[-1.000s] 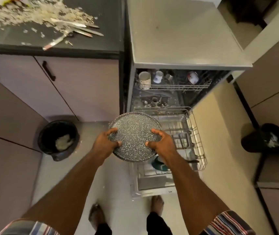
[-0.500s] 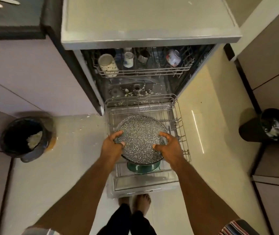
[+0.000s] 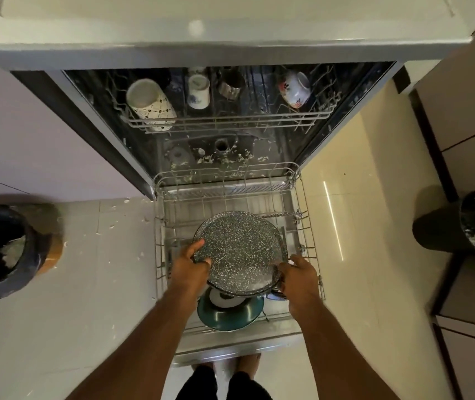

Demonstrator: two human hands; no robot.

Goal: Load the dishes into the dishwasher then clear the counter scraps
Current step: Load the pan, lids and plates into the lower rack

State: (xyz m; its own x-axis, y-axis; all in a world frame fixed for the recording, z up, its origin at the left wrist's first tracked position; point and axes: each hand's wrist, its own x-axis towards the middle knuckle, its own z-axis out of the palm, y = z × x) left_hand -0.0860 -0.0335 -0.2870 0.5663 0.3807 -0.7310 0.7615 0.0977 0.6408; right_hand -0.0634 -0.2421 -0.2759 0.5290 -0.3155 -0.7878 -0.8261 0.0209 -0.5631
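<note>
A: Where is the speckled plate (image 3: 240, 252) at this moment?

B: It is over the pulled-out lower rack (image 3: 307, 223) of the dishwasher (image 3: 224, 44). It is tilted, with the speckled face turned up toward the camera, the far edge higher and the near edge low, just above a teal dish (image 3: 230, 311) that stands in the rack.

A: Does it have a long axis?

B: No, it is round. Its face only leans toward the open machine.

A: How do the hands hold it?

B: The left hand (image 3: 190, 269) grips the left rim, thumb on top and fingers curled under. The right hand (image 3: 298, 274) is at the lower right rim; its fingers are bent around the edge, but how firmly, I cannot tell.

A: And the upper rack (image 3: 224, 122)?

B: It carries a patterned mug (image 3: 151, 103), a small white cup (image 3: 198, 92) and a flowered cup (image 3: 295, 89).
</note>
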